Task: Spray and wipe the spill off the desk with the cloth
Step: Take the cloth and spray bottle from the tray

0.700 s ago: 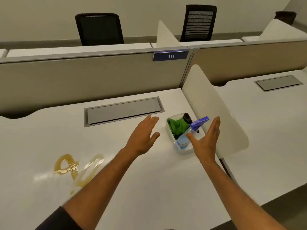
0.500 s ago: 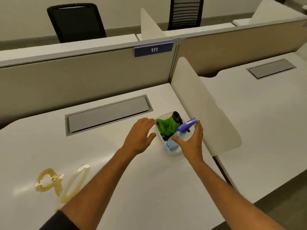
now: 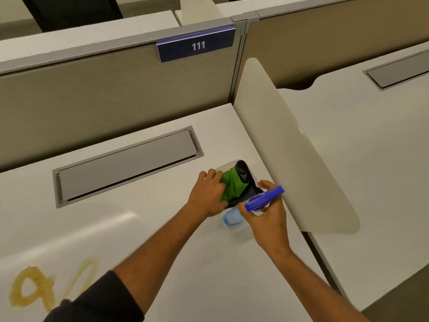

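A yellow-brown spill (image 3: 34, 290) streaks the white desk (image 3: 162, 228) at the lower left. A clear tub (image 3: 239, 235) near the side divider holds a green cloth (image 3: 233, 185), a dark object (image 3: 242, 174) and a spray bottle (image 3: 262, 199) with a blue-purple head and pale blue liquid. My left hand (image 3: 209, 196) reaches into the tub, fingers closed on the green cloth. My right hand (image 3: 269, 219) wraps around the neck of the spray bottle, which still sits in the tub.
A grey cable hatch (image 3: 126, 166) is set into the desk behind my arms. A white side divider (image 3: 290, 145) stands right of the tub. A beige partition (image 3: 104, 89) with a "111" sign (image 3: 196, 45) closes the back. Another desk (image 3: 359, 159) lies to the right.
Both hands moved forward from hovering open beside the tub; the left now grips the green cloth and the right has closed around the spray bottle. The camera has moved closer.
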Tool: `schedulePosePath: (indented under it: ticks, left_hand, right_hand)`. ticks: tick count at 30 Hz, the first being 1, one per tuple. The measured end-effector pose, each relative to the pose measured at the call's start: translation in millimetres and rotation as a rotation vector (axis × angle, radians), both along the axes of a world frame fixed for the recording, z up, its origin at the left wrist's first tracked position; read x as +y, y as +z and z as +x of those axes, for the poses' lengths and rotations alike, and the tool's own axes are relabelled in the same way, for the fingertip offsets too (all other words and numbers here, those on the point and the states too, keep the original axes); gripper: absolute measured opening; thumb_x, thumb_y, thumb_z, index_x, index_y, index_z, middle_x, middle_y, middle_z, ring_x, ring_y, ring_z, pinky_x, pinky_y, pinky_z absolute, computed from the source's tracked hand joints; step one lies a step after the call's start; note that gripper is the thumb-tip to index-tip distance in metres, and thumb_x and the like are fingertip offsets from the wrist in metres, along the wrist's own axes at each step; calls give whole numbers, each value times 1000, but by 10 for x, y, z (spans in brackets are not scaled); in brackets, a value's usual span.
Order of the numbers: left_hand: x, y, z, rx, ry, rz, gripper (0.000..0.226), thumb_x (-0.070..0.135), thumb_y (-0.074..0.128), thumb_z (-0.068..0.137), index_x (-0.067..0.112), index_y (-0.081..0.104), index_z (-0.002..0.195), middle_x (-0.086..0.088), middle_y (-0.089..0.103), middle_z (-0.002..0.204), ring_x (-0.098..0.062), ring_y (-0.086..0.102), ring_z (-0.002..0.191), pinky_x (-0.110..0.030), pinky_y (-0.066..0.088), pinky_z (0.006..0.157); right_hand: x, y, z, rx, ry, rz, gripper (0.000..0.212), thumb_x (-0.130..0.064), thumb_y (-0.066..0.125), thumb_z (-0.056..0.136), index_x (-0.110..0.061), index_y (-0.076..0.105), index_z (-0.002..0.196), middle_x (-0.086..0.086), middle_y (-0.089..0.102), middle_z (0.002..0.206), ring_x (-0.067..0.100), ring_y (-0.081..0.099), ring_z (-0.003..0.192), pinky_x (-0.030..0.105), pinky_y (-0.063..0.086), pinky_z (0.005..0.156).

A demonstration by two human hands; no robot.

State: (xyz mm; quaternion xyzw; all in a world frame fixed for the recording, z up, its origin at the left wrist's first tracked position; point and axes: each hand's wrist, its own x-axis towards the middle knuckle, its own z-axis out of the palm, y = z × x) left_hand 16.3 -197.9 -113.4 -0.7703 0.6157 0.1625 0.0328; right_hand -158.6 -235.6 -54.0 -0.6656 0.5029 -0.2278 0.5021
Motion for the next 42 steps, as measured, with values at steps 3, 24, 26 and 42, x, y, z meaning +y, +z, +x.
schedulePosePath:
  ticks: [3,24,26,42]
  left_hand:
    - [-109,-37,-86,-87,7,72,41,38,71,81,10,70,111,-10,51,127,-32,42,119,-44,32,100]
    - [-188,545,90,569,389,-178,8,23,60,92,21,66,97,-4,71,91,-24,65,82,-38,57,70]
    - [-139,723,73,569,340,-269,14,16,53,97,23,61,105,-3,71,96,-22,64,80,-38,58,70]
    - [1006,2117,337,221,195,-262,50,-5,44,89,17,64,130,-3,52,140,-27,52,123,-41,49,99]
  right_hand:
    - [-10,-20,18,-3,-6,18,80,-7,88,67,-28,42,129,-21,54,110,20,62,101,51,56,92]
    - [35,131,-75,-217,-4,34,67,3,76,78,-44,44,114,-4,62,106,12,64,95,31,57,90]
    - [55,229,-105,-269,7,6,63,7,72,81,-38,44,114,-5,63,104,13,65,92,28,58,90]
    - [692,1251,-297,-471,37,-282,28,-31,66,77,-32,55,103,-22,62,94,15,59,70,19,53,70]
